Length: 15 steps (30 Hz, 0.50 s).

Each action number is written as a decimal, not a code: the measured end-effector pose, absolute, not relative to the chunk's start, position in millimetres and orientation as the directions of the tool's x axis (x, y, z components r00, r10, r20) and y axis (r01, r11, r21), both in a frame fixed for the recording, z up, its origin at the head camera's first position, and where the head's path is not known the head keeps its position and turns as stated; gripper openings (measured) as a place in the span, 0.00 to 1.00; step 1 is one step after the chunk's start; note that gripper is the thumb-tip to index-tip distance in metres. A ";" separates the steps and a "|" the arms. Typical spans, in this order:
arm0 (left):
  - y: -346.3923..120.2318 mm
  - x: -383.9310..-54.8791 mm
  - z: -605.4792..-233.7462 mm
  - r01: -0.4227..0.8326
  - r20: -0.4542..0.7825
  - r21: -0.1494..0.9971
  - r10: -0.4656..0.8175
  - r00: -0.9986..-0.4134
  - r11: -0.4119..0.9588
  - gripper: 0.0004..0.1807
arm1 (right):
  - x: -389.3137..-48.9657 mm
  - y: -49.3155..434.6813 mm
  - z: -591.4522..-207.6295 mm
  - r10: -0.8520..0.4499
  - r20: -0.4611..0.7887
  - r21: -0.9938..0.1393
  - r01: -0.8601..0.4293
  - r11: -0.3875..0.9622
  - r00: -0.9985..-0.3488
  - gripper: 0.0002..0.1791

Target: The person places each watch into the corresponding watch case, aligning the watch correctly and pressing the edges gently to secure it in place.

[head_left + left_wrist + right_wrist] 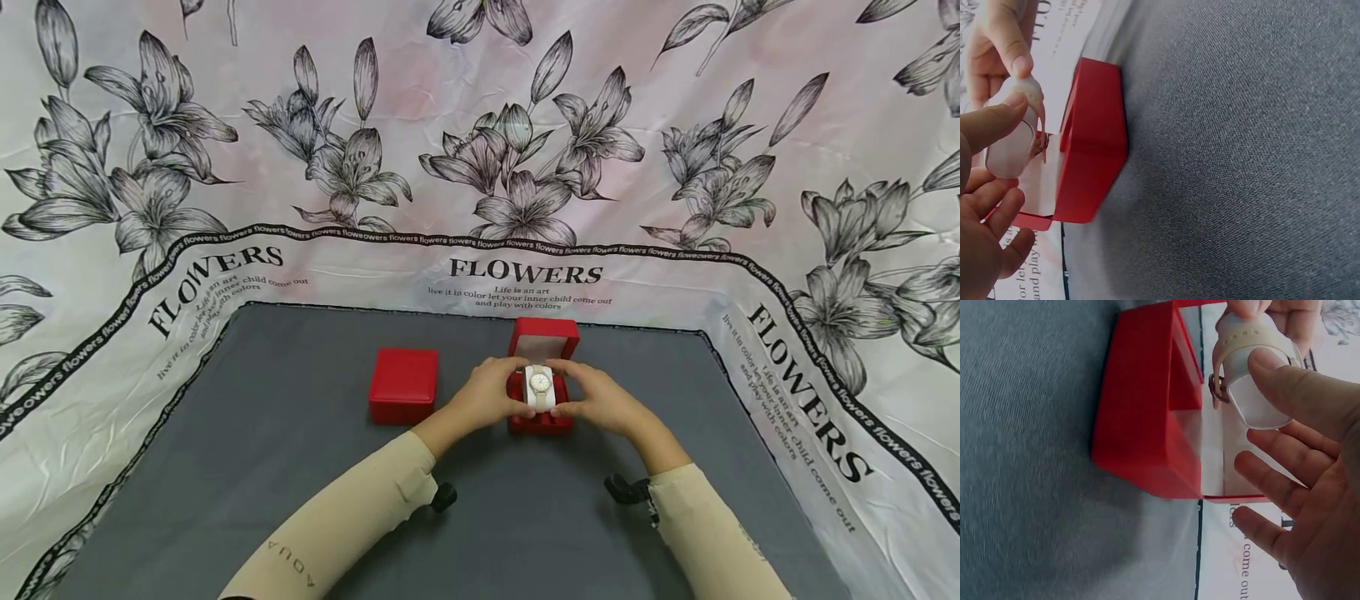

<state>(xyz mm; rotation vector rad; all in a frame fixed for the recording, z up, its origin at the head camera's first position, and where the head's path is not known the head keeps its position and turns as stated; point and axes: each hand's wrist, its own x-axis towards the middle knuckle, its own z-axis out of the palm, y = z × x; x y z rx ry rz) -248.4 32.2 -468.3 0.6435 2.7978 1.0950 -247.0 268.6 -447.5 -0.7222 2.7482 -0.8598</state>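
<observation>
A wristwatch (540, 382) with a pale strap and light dial is wrapped round a white watch cushion (1261, 407). My left hand (491, 390) pinches one end of the cushion between thumb and fingers. At the other end my right hand (596, 395) grips it the same way, its lower fingers spread out in the right wrist view. Both hands hold the cushion above an open red box (542, 427), whose lid (543, 337) stands raised at the back with a pale lining. The strap's buckle (1217, 387) hangs at the cushion's underside.
A shut red box (403, 386) sits to the left of the open one. Both stand on a grey cloth surface (300, 433). Behind rises a white flower-printed sheet (420, 200) with black lettering. Dark wrist straps show below both forearms.
</observation>
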 end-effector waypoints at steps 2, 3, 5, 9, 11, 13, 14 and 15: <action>34.2 -251.4 -468.9 0.359 0.084 0.659 0.409 -0.909 0.661 0.42 | -249.7 270.6 -447.7 -0.498 -0.028 -0.577 -0.393 0.716 -0.867 0.44; 35.0 -252.3 -469.5 0.360 0.085 0.659 0.410 -0.908 0.661 0.42 | -250.6 271.3 -448.5 -0.496 -0.031 -0.581 -0.388 0.715 -0.868 0.44; 36.7 -253.4 -470.9 0.361 0.081 0.657 0.414 -0.907 0.662 0.42 | -251.5 272.6 -450.9 -0.489 -0.039 -0.589 -0.376 0.716 -0.871 0.43; 39.1 -253.5 -476.9 0.366 0.075 0.647 0.423 -0.903 0.669 0.42 | -251.6 273.5 -457.9 -0.489 -0.037 -0.592 -0.375 0.713 -0.872 0.42; 39.9 -253.0 -479.6 0.368 0.072 0.632 0.421 -0.904 0.682 0.41 | -251.4 273.5 -460.3 -0.500 -0.034 -0.595 -0.384 0.706 -0.865 0.42; 40.6 -253.0 -481.3 0.368 0.070 0.614 0.416 -0.906 0.698 0.40 | -251.3 273.5 -461.9 -0.513 -0.028 -0.601 -0.396 0.694 -0.858 0.42; 41.1 -253.2 -481.7 0.371 0.073 0.606 0.416 -0.907 0.703 0.40 | -251.1 273.6 -462.2 -0.512 -0.028 -0.603 -0.394 0.694 -0.859 0.42; 41.9 -253.5 -481.4 0.374 0.076 0.601 0.416 -0.906 0.706 0.40 | -251.0 274.1 -462.3 -0.509 -0.025 -0.605 -0.393 0.693 -0.860 0.41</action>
